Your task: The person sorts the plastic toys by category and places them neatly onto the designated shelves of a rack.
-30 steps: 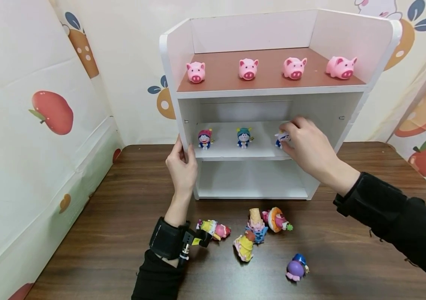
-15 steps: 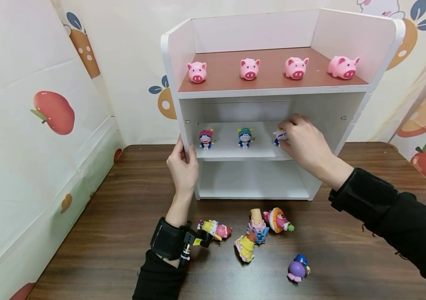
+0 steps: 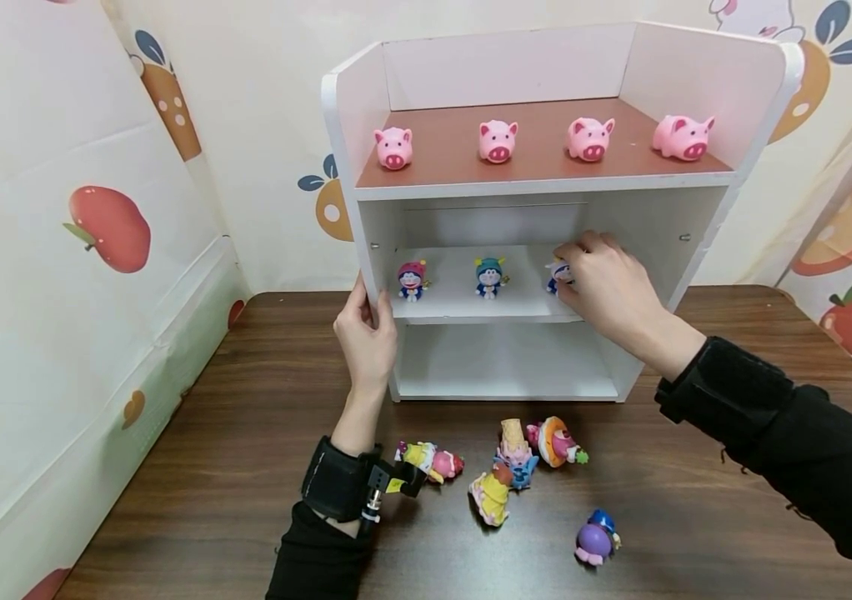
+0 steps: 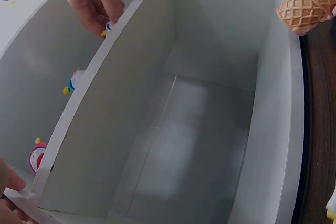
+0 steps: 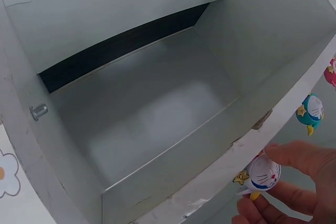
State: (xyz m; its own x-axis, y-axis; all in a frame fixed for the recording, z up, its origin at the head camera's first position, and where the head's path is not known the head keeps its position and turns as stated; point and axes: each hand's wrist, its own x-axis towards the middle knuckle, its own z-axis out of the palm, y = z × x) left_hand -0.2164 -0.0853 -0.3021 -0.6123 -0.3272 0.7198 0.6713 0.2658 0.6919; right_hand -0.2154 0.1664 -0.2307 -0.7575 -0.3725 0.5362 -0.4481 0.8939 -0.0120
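Observation:
A white shelf unit [image 3: 546, 188] stands on the wooden table. My left hand [image 3: 368, 342] holds the front edge of its left side panel between thumb and fingers. On the middle shelf [image 3: 448, 310], my right hand [image 3: 613, 292] pinches a small blue-and-white cartoon cat figurine [image 3: 559, 275] between thumb and fingertips. The right wrist view shows that figurine's white face and whiskers [image 5: 264, 172] and a yellow star beside it; my fingers cover part of its body. To its left stand a teal-hatted figurine [image 3: 489, 277] and a pink-hatted figurine [image 3: 412, 282], both upright.
Several pink pigs [image 3: 498, 142] line the brown top shelf [image 3: 441, 171]. In front of the unit, several figurines lie on the table [image 3: 246, 500], among them a yellow one [image 3: 491, 496], an orange-ringed one [image 3: 555, 442] and a purple-and-blue one [image 3: 595, 537].
My right hand has shifted slightly left along the middle shelf with the cat figurine, then stayed nearly still. My left hand keeps its hold on the side panel.

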